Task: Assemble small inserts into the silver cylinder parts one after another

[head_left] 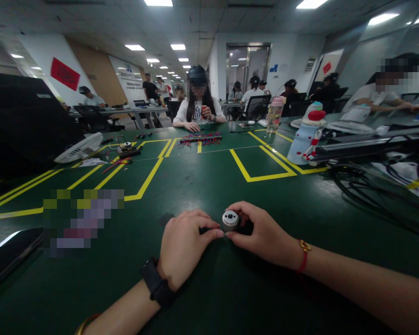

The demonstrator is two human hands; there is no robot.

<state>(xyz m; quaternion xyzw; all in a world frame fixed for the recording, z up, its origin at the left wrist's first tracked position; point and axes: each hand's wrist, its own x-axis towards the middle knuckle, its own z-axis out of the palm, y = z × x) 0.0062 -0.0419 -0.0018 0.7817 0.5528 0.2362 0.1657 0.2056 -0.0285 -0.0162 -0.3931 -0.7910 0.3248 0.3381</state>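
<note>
A small silver metal cylinder (230,219), possibly a motor, stands upright on the green table in front of me. Its round top face has a dark centre and small holes. My right hand (256,228) curls around its right side, with the forefinger behind and the thumb in front. On the other side, my left hand (188,242) has thumb and forefinger drawn together against the cylinder's lower left edge. The other fingers of the left hand are bent and partly hidden.
Yellow tape (272,177) marks the table. A blue bottle (302,139) and black cables (356,186) lie to the right; a phone-like dark slab (14,256) is at left. Across the table, a person (199,109) sits behind a bundle of coloured wires (200,138).
</note>
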